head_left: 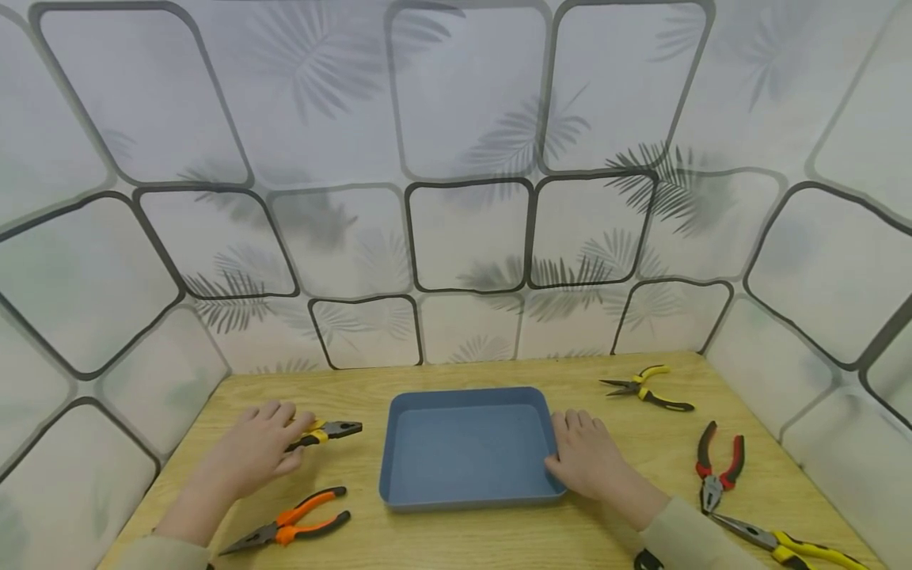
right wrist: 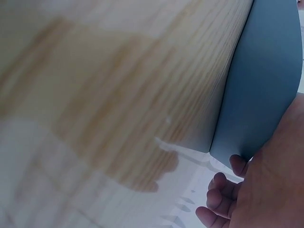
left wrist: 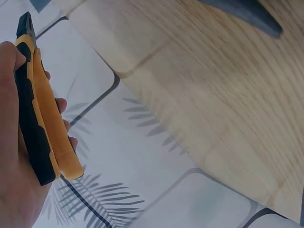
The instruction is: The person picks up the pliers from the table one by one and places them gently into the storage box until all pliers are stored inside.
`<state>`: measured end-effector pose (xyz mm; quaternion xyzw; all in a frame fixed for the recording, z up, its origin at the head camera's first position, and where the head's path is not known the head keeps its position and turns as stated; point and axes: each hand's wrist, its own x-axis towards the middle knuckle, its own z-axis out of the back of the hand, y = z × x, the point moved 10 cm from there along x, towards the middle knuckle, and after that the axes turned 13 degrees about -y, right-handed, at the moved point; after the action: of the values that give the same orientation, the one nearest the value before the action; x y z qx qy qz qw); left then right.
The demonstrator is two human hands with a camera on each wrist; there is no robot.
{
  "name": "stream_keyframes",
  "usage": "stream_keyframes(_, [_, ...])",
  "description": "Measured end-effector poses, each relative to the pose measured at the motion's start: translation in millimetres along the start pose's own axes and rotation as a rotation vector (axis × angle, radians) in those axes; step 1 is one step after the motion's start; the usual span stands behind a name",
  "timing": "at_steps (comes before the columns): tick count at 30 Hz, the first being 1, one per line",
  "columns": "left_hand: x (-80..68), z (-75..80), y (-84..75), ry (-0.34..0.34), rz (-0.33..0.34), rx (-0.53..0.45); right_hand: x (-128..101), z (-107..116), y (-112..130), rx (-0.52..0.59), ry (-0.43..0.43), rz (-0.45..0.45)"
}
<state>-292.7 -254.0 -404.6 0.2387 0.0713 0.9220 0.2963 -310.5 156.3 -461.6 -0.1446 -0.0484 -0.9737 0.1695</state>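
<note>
The head view looks down over the whole counter [head_left: 499, 538]; both wrist views sit close, sharing its blue tray [head_left: 466, 443].

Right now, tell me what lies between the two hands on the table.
The blue tray lies between them, seen in the head view. The right hand rests against its right rim; the left hand grips yellow-handled pliers left of it.
</note>
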Motion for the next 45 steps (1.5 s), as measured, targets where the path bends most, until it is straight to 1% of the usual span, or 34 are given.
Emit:
stream_keyframes(6, [5.1, 4.1, -9.2, -0.005, -0.028, 0.010, 1.1, -1.0, -0.8, 0.010, -0.005, 0.004])
stream_keyframes(10, [8.2, 4.2, -14.9, -0.002, -0.051, 0.015, 1.5, -2.0, -1.5, 0.013, -0.016, 0.010])
stream_keyframes(14, [11.3, 4.3, -20.7, -0.001, -0.072, 0.018, 1.1, -3.0, -2.0, 0.014, -0.004, 0.005])
stream_keyframes(20, [16.8, 5.7, -30.5, -0.017, -0.096, 0.030, -0.1, -0.7, -0.2, 0.032, 0.019, -0.009])
stream_keyframes(25, [21.6, 8.6, -38.9, -0.041, -0.121, 0.048, 0.0, -1.1, -0.3, 0.022, 0.015, -0.010])
stream_keyframes(33, [26.8, 7.3, -50.4, -0.046, -0.136, 0.062, 0.5, -1.9, -1.3, 0.019, 0.009, -0.006])
stream_keyframes(40, [31.4, 5.8, -59.6, -0.059, -0.142, 0.051, 1.0, -3.8, -1.9, 0.015, 0.018, -0.007])
stream_keyframes(45, [35.1, 8.2, -68.0, -0.089, -0.158, 0.044, 1.5, -6.0, -3.2, 0.024, 0.017, -0.005])
